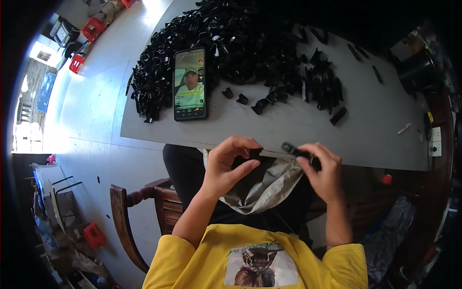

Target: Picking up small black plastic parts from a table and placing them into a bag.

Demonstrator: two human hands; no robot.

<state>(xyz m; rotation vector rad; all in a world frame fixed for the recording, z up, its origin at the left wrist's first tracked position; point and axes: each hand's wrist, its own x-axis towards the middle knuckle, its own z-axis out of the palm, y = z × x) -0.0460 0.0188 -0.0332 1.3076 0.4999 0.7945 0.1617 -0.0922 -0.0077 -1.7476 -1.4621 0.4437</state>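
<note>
Above my lap, at the table's near edge, my left hand (231, 161) is closed with thumb and fingers curved about a small black plastic piece (254, 153). To its right, my right hand (323, 168) pinches a longer black plastic clip piece (290, 149), its free end pointing left toward the other hand. The two pieces are apart. A light woven cloth or sack (262, 195) lies open across my lap below both hands. Beyond them, a few loose black pieces (242, 99) lie on the grey table (231, 127).
A large heap of black plastic pieces (240, 43) covers the table's far left and middle. A phone (190, 103) with a lit screen leans on it. Stacked longer black pieces (323, 86) lie to the right. A wooden chair (122, 216) stands at the left.
</note>
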